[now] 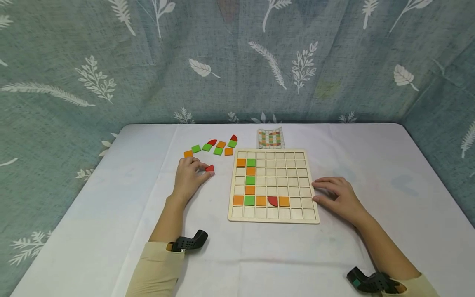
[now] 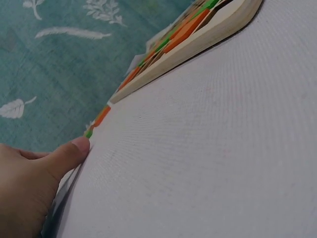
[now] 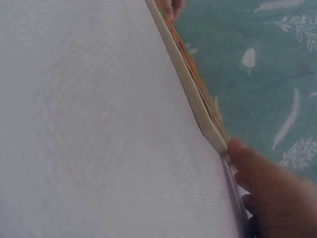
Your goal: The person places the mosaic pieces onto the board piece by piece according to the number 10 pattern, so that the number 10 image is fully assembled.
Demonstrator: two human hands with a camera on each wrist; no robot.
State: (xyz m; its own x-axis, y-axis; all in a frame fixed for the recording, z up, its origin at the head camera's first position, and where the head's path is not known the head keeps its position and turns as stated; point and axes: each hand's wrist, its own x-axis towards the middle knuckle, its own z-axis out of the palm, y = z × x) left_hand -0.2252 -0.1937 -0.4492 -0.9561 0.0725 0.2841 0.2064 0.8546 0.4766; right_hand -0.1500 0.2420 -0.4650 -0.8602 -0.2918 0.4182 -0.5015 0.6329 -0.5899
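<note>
A red piece (image 1: pixel 210 168) is pinched between the thumb and fingertips of the left hand (image 1: pixel 188 176), just above or on the white-covered tabletop (image 1: pixel 289 255), to the left of a pale wooden grid board (image 1: pixel 272 180); whether the piece is lifted cannot be told. The board's right edge is touched by the thumb and fingers of the right hand (image 1: pixel 339 198), which are loosely extended and not closed round anything. The two hands are kept well apart, with the board between them.

On the board, the second column is filled from the second row to the sixth by alternating green and orange squares. An orange square is set in the first column of both the second and sixth rows. The sixth row is continued by an orange square, a red quarter-circle (image 1: pixel 272 201) and another orange square. Loose orange, green and red pieces (image 1: pixel 218 151) are scattered beyond the left hand. A printed pattern card (image 1: pixel 270 138) is laid behind the board.
</note>
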